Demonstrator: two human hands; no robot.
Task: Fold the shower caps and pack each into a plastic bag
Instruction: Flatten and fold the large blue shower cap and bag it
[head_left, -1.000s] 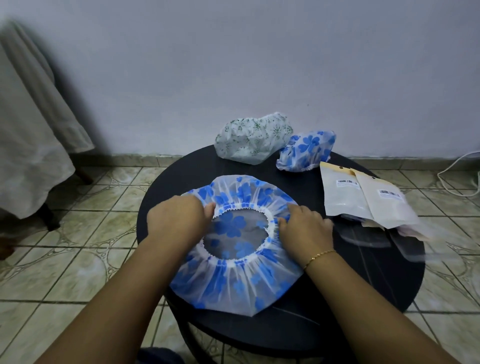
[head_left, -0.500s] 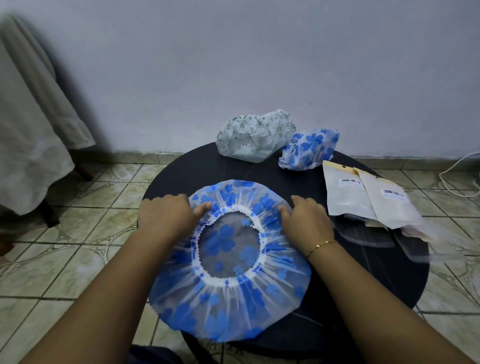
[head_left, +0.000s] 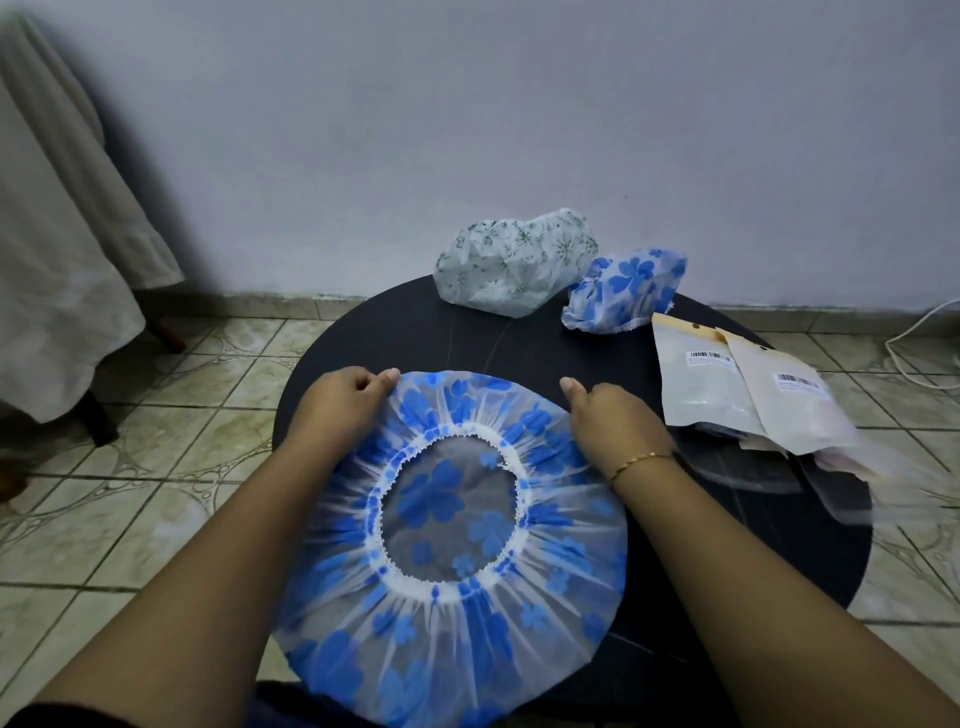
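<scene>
Apparently both hands, left (head_left: 343, 402) and right (head_left: 610, 421), pinch the blue-flowered cap's (head_left: 452, 519) far edge.

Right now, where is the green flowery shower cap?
In the head view, the green flowery shower cap sits at the far edge of the round black table by the wall, just left of the crumpled blue cap.

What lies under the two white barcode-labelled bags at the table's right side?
Under the white bags, clear plastic bags stick out toward the near right over the black round table. How many lie in that stack, or anything else beneath, is covered.
</scene>
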